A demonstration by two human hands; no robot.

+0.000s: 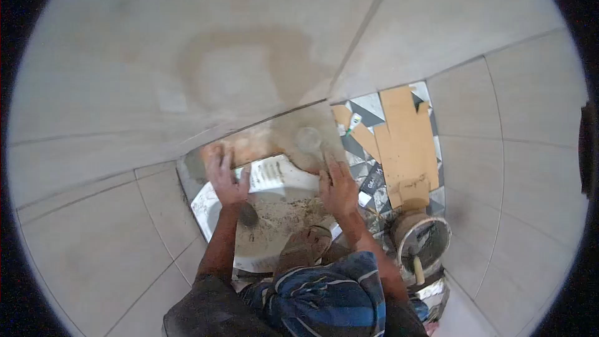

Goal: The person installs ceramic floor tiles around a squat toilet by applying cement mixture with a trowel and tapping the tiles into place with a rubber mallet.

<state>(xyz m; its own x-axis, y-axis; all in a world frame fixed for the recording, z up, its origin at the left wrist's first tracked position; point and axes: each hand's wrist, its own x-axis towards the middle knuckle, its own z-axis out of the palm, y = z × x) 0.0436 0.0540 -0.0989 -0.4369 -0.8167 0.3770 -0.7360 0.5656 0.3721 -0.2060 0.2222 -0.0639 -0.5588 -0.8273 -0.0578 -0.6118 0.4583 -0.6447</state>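
My left hand [226,176] lies with its fingers spread on the edge of a white, curved tray-like basin [268,173], its fingertips reaching the reddish, dusty ledge [249,143] by the wall. On the basin's right side, my right hand [338,186] rests near the ledge's broken edge, fingers stretched out and somewhat apart. Neither hand shows anything held. Brown dirt covers the basin's middle, where a sandalled foot [310,242] stands. A dark, rounded object [248,214] sits beside my left wrist.
Cardboard [405,143] covers part of the patterned floor tiles at right. A white tube [354,122] and a dark, lettered packet [372,180] lie near it. A bucket [423,242] with grey residue holds a light-handled tool [418,270]. Tiled walls surround the corner.
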